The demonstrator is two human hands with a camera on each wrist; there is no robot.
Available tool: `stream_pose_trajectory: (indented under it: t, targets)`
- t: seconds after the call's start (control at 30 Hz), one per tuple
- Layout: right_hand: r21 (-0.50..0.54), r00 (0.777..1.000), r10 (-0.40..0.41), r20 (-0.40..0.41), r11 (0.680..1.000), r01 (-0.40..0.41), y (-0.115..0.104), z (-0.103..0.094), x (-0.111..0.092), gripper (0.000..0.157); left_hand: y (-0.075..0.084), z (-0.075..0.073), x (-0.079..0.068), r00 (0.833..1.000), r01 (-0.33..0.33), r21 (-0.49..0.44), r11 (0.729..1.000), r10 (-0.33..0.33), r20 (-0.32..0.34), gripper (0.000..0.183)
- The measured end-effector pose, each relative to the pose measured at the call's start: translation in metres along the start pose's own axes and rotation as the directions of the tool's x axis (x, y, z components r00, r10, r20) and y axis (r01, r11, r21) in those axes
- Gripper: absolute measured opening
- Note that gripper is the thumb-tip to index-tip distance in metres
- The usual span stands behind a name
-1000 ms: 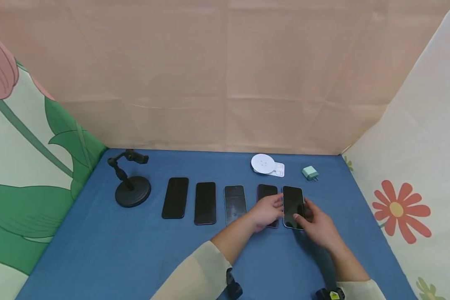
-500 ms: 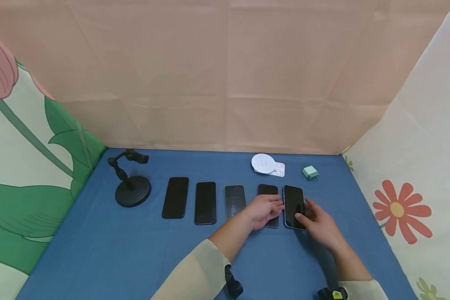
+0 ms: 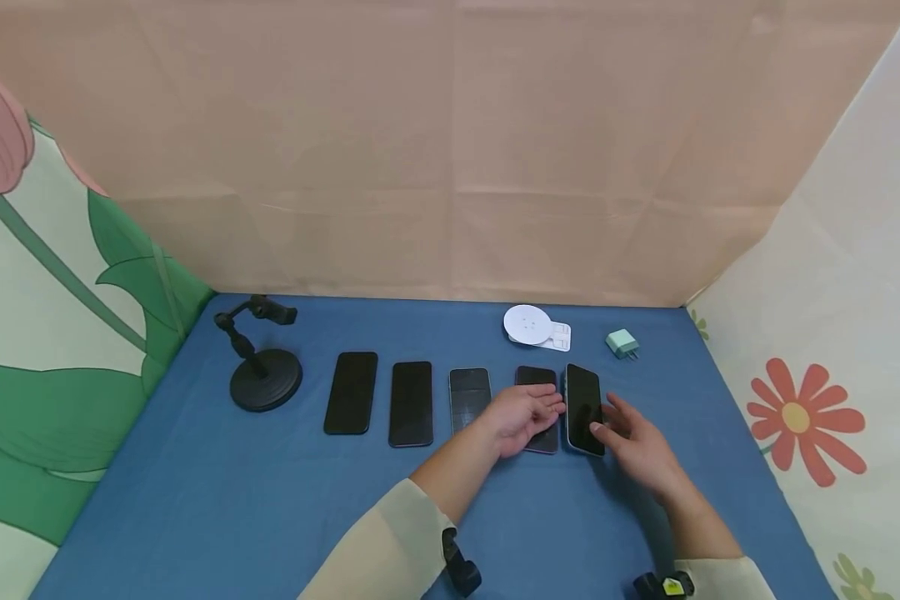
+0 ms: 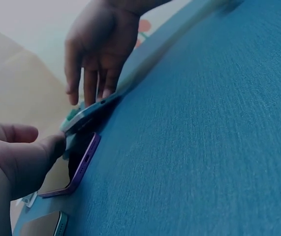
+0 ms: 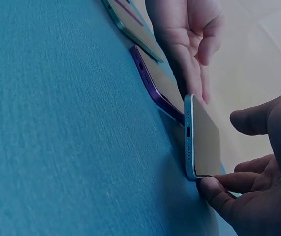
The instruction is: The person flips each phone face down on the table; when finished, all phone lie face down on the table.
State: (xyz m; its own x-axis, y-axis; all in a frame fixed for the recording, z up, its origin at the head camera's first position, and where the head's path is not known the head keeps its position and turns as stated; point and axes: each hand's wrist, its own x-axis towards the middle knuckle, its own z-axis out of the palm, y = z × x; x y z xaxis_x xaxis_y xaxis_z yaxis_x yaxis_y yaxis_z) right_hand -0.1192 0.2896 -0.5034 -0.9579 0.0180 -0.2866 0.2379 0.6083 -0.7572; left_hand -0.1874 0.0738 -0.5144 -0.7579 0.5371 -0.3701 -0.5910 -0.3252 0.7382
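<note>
The rightmost smartphone [image 3: 582,404] tilts, its left long edge raised and its right edge low near the cloth. My left hand [image 3: 521,418] is turned partly palm up, its extended fingertips right at that raised edge. At the opposite edge is my right hand [image 3: 640,446]; in the right wrist view its fingertips [image 5: 210,186] touch the low edge while the thumb [image 5: 251,120] stays apart above the screen. A purple-edged smartphone [image 5: 152,83] lies flat beside the tilted one, partly hidden under my left hand in the head view.
Further left lie a phone with a light edge [image 3: 468,392] and two black phones, one in the middle [image 3: 411,404] and one outermost [image 3: 351,392]. A black phone stand [image 3: 265,379], a white disc [image 3: 527,323] over a white card-like piece, and a pale green charger plug [image 3: 622,342] stand behind. Fabric walls enclose the blue table [image 3: 217,517].
The rightmost phone has gone from lying nearly flat to tilted, its left edge up. My left hand has turned palm upward and shifted slightly left; my right hand stays about where it was.
</note>
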Motion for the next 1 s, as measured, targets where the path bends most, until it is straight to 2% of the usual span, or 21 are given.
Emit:
stream_pose_trajectory:
  t: [0.13, 0.37, 0.6, 0.83, 1.0]
  targets:
    - [0.023, 1.000, -0.013, 0.003, 1.000, 0.013, 0.001, 0.001, 0.002, 0.079, 0.003, -0.001, -0.003, 1.000, -0.003, -0.003, 1.000, 0.003, 0.007, 0.060]
    - [0.136, 0.999, -0.053, 0.003, 0.989, 0.052, -0.001, 0.007, 0.006, 0.083, 0.008, -0.006, -0.008, 0.999, -0.025, -0.027, 0.999, 0.026, 0.029, 0.057]
    - [0.197, 0.998, -0.048, 0.028, 0.980, 0.041, -0.005, 0.010, 0.011, 0.079, 0.014, -0.008, -0.011, 0.998, -0.036, -0.048, 0.998, 0.038, 0.046, 0.054]
    - [0.265, 0.996, -0.060, 0.066, 0.963, 0.041, -0.006, 0.011, 0.017, 0.079, 0.020, 0.000, -0.015, 0.997, -0.037, -0.067, 0.997, 0.042, 0.067, 0.056]
    - [0.326, 0.993, -0.061, 0.097, 0.945, 0.027, -0.001, 0.009, 0.011, 0.076, 0.015, 0.006, -0.018, 0.996, -0.025, -0.072, 0.997, 0.031, 0.084, 0.055]
